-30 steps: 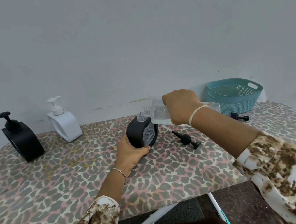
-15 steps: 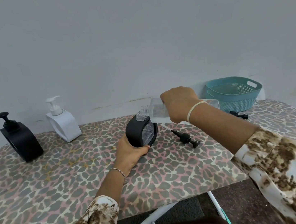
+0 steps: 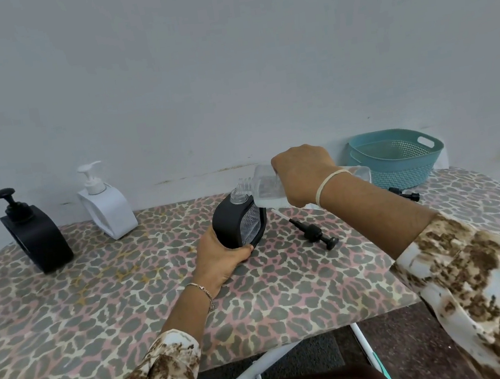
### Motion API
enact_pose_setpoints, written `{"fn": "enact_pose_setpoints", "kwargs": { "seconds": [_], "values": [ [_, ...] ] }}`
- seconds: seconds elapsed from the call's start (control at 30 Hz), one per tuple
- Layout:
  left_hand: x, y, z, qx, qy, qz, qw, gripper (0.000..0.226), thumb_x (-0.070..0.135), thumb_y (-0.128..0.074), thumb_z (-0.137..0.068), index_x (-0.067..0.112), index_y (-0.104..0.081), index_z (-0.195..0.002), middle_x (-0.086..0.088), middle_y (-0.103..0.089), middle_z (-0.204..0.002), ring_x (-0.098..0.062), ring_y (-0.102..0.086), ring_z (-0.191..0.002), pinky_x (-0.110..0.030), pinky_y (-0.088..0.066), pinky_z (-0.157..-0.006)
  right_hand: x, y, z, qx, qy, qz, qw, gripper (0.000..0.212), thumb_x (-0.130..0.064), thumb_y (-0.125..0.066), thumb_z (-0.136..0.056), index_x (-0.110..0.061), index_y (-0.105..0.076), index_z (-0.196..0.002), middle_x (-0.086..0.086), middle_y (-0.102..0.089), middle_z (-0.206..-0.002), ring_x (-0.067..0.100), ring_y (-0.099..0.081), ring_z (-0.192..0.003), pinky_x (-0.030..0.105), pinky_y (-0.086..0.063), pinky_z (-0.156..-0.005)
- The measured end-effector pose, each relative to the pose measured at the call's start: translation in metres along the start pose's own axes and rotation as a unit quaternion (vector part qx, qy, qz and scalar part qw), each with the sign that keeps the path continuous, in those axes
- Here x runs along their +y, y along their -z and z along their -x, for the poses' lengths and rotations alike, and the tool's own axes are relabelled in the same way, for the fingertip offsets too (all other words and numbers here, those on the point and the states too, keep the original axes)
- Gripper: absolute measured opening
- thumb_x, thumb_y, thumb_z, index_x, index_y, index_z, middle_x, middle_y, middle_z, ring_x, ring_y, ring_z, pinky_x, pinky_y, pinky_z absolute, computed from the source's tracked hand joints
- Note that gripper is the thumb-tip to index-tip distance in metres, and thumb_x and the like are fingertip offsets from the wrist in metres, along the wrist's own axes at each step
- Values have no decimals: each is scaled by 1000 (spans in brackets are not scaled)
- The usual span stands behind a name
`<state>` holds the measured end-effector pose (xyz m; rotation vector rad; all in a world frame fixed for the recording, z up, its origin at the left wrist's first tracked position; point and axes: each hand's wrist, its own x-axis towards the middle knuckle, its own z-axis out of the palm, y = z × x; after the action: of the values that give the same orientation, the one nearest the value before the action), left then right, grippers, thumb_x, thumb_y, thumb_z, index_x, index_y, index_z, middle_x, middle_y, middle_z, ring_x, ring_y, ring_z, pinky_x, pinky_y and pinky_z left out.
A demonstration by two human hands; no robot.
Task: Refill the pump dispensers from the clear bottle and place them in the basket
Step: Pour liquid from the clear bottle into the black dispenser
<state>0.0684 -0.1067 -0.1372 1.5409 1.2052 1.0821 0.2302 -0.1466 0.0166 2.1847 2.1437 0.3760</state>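
Observation:
My left hand (image 3: 219,257) grips the base of an open black dispenser (image 3: 236,221) standing mid-table, its clear neck uncovered. My right hand (image 3: 302,176) holds the clear bottle (image 3: 266,192) tipped sideways, its mouth just above the dispenser's neck, with clear liquid inside. The dispenser's black pump head (image 3: 311,231) lies on the cloth to its right. A teal basket (image 3: 397,155) stands at the back right.
A black pump dispenser (image 3: 33,233) and a white one (image 3: 106,206) stand at the back left, pumps on. A small black cap (image 3: 405,194) lies in front of the basket. The leopard-print table (image 3: 98,304) ends near me; a wall runs behind.
Both hands keep their hold on the dispenser and the tipped bottle. The whole scene sits slightly lower and further left in the frame than a second ago.

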Motion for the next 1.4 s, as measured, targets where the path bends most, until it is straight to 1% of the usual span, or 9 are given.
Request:
{"fn": "enact_pose_setpoints", "kwargs": {
  "seconds": [0.1, 0.2, 0.33, 0.5, 0.6, 0.7, 0.97, 1.17, 1.4],
  "values": [
    [1, 0, 0, -1, -2, 1, 1000, 62, -2, -86, -60, 25, -55, -107, 7, -65, -102, -9, -63, -97, -19, -48, -83, 0, 0, 0, 3, 0, 5, 1000, 29, -1, -54, -79, -13, -60, -105, 2, -53, -83, 22, -51, -75, 29, -40, -62],
    [2, 0, 1, -1, 0, 3, 1000, 62, -2, -85, -60, 26, -54, -106, 10, -64, -99, -8, -62, -95, -14, -47, -79, 0, 0, 0, 0, -2, 7, 1000, 29, -2, -56, -79, -13, -61, -105, 2, -53, -82, 21, -51, -75, 29, -40, -62],
    [3, 0, 1, -1, 4, -1, 1000, 63, -2, -86, -60, 25, -54, -108, 7, -65, -103, -11, -62, -99, -22, -48, -86, -1, 0, 0, 4, -2, 9, 1000, 29, -1, -56, -79, -13, -61, -105, 2, -54, -83, 22, -51, -75, 29, -40, -61],
    [3, 0, 1, 1, 3, 0, 1000, 62, -3, -85, -60, 24, -55, -106, 8, -65, -101, -10, -62, -97, -15, -48, -80, -1, 0, -1, 4, -1, 11, 1000, 28, 0, -55, -78, -13, -61, -103, 0, -47, -72, 21, -50, -73, 29, -39, -60],
    [1, -1, -1, 5, 10, -5, 1000, 65, -2, -86, -59, 16, -57, -115, 1, -67, -110, -14, -63, -103, -27, -50, -93, -1, 0, -2, 7, 0, 14, 1000, 27, 0, -55, -78, -13, -61, -102, 1, -51, -76, 22, -50, -73, 29, -39, -60],
    [1, -1, -1, 6, 17, -10, 1000, 69, -1, -87, -59, 13, -57, -120, -2, -67, -114, -15, -63, -106, -32, -49, -97, -1, -1, -1, 6, 0, 16, 1000, 26, -1, -54, -79, -12, -60, -101, 0, -47, -71, 21, -51, -73, 29, -39, -60],
    [3, -1, 0, 8, 13, -4, 1000, 63, -2, -85, -60, 18, -56, -113, -1, -67, -110, -14, -63, -101, -25, -49, -89, -1, 1, -1, 7, 6, 18, 1000, 23, -2, -53, -81, -13, -58, -101, 0, -47, -73, 21, -50, -74, 30, -40, -61],
    [0, -1, -2, 13, 13, -9, 1000, 61, 0, -86, -59, 21, -58, -109, -2, -68, -110, -15, -64, -103, -34, -52, -94, -2, 1, -1, 3, 7, 23, 1000, 22, -1, -52, -81, -12, -57, -99, -1, -41, -67, 22, -49, -74, 30, -40, -61],
    [0, -1, -1, 14, 7, -10, 1000, 59, 0, -86, -60, 22, -59, -107, 0, -69, -109, -14, -64, -101, -28, -51, -90, -2, 1, 0, 4, 8, 22, 1000, 16, -1, -52, -81, -14, -50, -92, -1, -41, -67, 22, -49, -74, 30, -39, -61]
  ]
}}
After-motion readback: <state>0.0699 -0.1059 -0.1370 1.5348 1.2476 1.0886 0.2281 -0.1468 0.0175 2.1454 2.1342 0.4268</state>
